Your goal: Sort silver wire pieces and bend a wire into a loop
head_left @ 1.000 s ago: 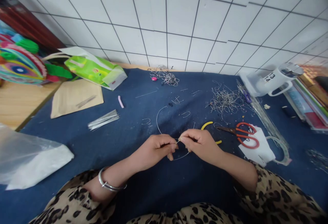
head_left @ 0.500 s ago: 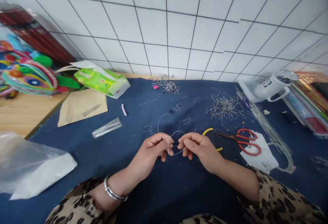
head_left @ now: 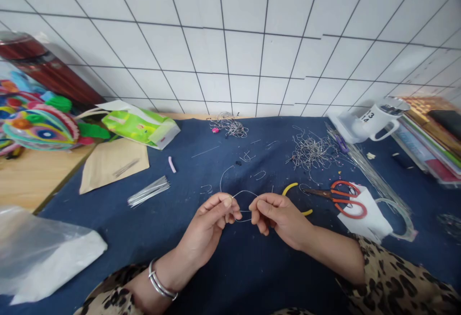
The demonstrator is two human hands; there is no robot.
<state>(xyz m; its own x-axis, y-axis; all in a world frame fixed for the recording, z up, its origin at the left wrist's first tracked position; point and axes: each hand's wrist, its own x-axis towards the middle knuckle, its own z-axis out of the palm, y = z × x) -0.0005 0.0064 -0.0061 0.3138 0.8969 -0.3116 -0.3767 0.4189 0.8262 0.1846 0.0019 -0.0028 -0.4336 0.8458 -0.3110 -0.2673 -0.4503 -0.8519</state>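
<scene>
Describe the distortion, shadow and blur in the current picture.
Head view: lines on the wall splay outward towards the top; head view: the cloth darkens below the left hand and right hand; head view: the toy at far left looks softer than the scissors.

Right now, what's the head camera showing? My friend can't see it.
A bare left hand and bare right hand hold a thin curved silver wire above a dark blue cloth. Red-handled metal scissors and a tangled heap of silver wires lie to the right.
</scene>
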